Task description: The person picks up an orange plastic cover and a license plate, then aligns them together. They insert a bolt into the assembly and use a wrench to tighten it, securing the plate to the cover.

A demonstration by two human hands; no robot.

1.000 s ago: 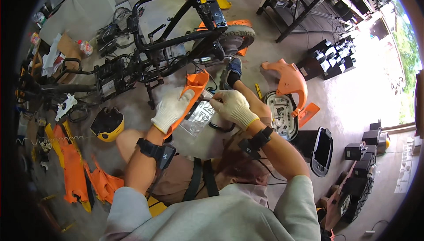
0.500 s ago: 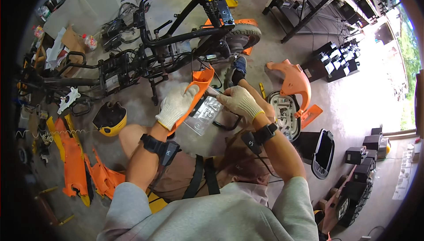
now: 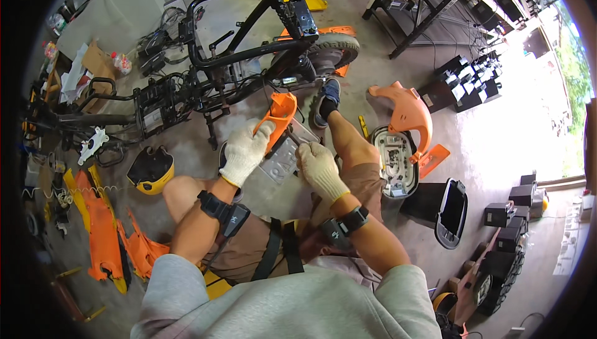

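Note:
In its white knit glove, my left hand (image 3: 245, 152) is wrapped round an orange plastic panel (image 3: 281, 115), a curved body part raised over my lap. A metal licence plate (image 3: 280, 164) with raised characters sits against the panel's right side, tilted. Close to that plate's right edge is my right hand (image 3: 318, 168), gloved alike, with its fingers closed together. What those fingers hold is hidden by the glove. The bare frame of a motor scooter (image 3: 230, 59), with its rear wheel (image 3: 336, 53), lies beyond both hands.
Orange body panels (image 3: 102, 227) lie at left, beside a yellow-and-black helmet-like shell (image 3: 152, 168). To the right are a salmon-orange fender (image 3: 410, 115), an oval tray-like part (image 3: 395, 159) and a black bin (image 3: 444, 215). A metal rack (image 3: 423, 16) stands at far right, near black boxes (image 3: 463, 84).
My right hand has come nearer to me and to the left, its wrist lower. The orange panel has turned to show more of its hollow end, and the plate has tilted with it.

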